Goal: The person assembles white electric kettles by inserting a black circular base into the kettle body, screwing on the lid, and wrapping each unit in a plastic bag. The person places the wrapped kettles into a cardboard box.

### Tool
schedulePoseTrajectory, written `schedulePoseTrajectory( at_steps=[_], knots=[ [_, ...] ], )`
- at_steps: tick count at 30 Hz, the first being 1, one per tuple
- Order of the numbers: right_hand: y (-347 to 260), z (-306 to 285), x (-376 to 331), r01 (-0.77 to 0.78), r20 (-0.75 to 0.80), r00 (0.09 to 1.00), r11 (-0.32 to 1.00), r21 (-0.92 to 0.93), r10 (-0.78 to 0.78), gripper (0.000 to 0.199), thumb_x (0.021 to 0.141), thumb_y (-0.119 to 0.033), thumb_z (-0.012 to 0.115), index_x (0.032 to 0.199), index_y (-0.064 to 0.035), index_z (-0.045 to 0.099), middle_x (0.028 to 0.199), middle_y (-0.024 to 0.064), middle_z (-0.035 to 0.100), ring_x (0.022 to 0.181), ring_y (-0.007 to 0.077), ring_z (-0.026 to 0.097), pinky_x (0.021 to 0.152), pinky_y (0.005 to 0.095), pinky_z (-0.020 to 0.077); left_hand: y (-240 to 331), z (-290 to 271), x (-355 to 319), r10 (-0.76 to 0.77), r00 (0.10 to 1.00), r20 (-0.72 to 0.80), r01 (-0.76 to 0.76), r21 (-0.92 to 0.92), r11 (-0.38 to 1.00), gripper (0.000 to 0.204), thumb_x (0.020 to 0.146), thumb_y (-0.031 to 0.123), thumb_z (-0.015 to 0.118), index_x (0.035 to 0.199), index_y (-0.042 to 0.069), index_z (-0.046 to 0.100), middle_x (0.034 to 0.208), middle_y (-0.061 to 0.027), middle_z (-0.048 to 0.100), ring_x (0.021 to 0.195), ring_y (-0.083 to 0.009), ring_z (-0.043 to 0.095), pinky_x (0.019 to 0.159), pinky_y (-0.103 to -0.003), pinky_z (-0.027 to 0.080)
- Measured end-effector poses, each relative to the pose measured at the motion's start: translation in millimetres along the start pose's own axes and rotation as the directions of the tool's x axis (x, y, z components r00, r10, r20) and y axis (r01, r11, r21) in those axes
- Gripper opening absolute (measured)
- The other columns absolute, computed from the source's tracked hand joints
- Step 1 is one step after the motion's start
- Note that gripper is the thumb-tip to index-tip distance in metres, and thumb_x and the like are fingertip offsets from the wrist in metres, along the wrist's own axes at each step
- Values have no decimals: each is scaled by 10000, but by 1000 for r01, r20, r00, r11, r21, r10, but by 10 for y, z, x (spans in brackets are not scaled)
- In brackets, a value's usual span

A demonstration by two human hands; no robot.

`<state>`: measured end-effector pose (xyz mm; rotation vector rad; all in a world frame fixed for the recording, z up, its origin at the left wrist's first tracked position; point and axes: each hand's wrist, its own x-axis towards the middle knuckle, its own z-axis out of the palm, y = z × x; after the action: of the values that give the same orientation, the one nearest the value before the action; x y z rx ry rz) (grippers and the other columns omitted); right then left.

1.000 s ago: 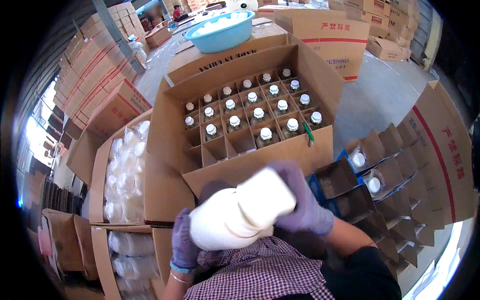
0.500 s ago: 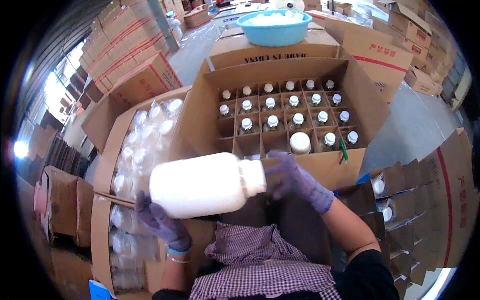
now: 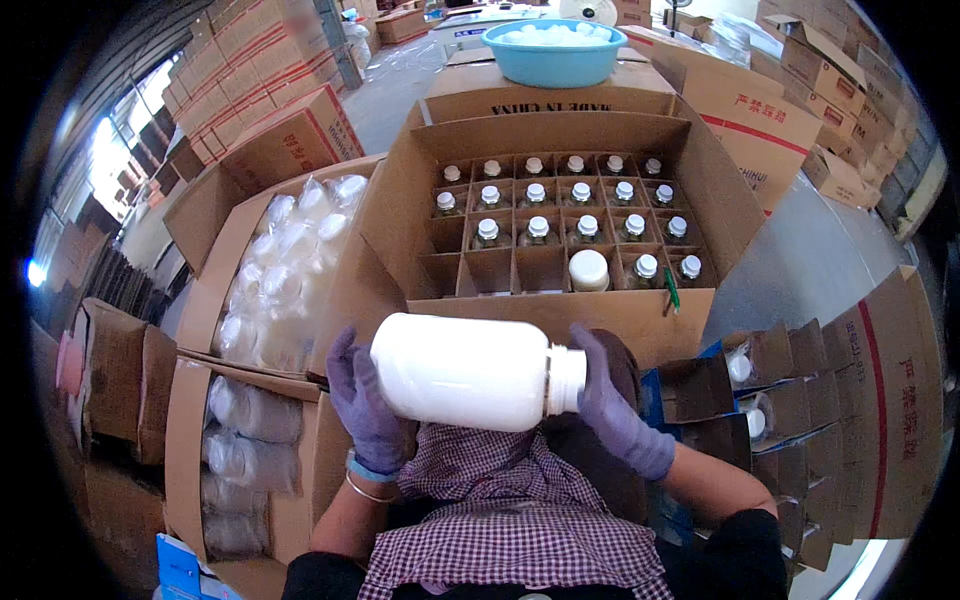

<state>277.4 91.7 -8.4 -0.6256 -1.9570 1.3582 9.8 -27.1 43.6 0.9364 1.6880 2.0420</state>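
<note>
A large white plastic bottle (image 3: 462, 372) lies on its side in the air above my lap, its neck pointing right. My left hand (image 3: 366, 405), in a purple glove, supports its base end. The gloved right hand (image 3: 618, 408) presses against the neck end; whether a cap sits there I cannot tell. Just beyond stands an open carton (image 3: 560, 318) with cardboard dividers. Several clear bottles with white caps (image 3: 587, 226) fill many of its cells, and a wider white lid (image 3: 589, 270) shows in the nearest row. A green pen-like thing (image 3: 671, 292) hangs at the carton's near rim.
At left, an open carton (image 3: 215, 290) holds plastic-wrapped bottles, with another carton (image 3: 185, 450) of wrapped bottles nearer. A blue basin (image 3: 553, 68) of white pieces stands behind the divided carton. At right is a partitioned carton (image 3: 870, 420). Stacked boxes (image 3: 250, 90) rise at the back left.
The white bottle has moved right and slightly nearer to me. My left hand has shifted right with it, and my right hand has come lower, against the neck end.
</note>
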Motion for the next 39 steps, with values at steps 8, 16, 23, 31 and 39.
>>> schedulePoseTrajectory(
  at_steps=[8, 16, 23, 31, 39],
  knots=[
    [-719, -505, -6, 687, 507, 671, 196, -699, -542, 594, 885, -286, 723, 1416, -143, 497, 1366, 145, 524, 1255, 350, 544, 1026, 462, 501, -612, -25, 781, 444, 689, 573, -721, 608, 333, 367, 1051, 192, 558, 1345, -25, 526, 1166, -123, 625, 1027, -191, 598, 931, -337, 504],
    [-130, -979, -101, 181, -313, 850, 793, -582, -423, 603, 802, -290, 842, 1288, -79, 552, 1373, 218, 525, 1263, 390, 525, 1045, 494, 446, -1658, 1215, 1563, 443, 536, 718, -835, 374, 405, 395, 921, 276, 670, 1277, 116, 614, 1066, -183, 645, 979, -394, 640, 854, -497, 525],
    [205, -1293, -543, -101, -610, 750, 867, -488, -256, 598, 848, -349, 808, 1300, -77, 526, 1382, 183, 490, 1299, 330, 489, 1096, 481, 403, -2008, 1645, 1864, 141, 636, 759, -737, 542, 405, 452, 868, 399, 716, 1209, 111, 646, 1068, -148, 640, 992, -354, 643, 871, -474, 526],
    [405, -1402, -436, -169, -729, 679, 946, -276, -92, 658, 849, -373, 810, 1346, -59, 514, 1407, 175, 478, 1325, 327, 472, 1140, 467, 355, -2497, 2220, 2819, -433, 671, 602, -603, 783, 154, 641, 771, 480, 785, 1199, 21, 654, 1211, -232, 685, 1160, -375, 652, 989, -442, 525],
    [136, -1471, -437, -155, -737, 665, 942, -296, -122, 745, 871, -543, 718, 1370, -31, 510, 1366, 165, 523, 1268, 299, 505, 1084, 461, 390, -720, 1657, 2730, 142, 730, 668, -670, 661, 336, 589, 652, 390, 856, 1154, 138, 677, 1052, -161, 632, 981, -363, 666, 865, -443, 551]
  ],
)
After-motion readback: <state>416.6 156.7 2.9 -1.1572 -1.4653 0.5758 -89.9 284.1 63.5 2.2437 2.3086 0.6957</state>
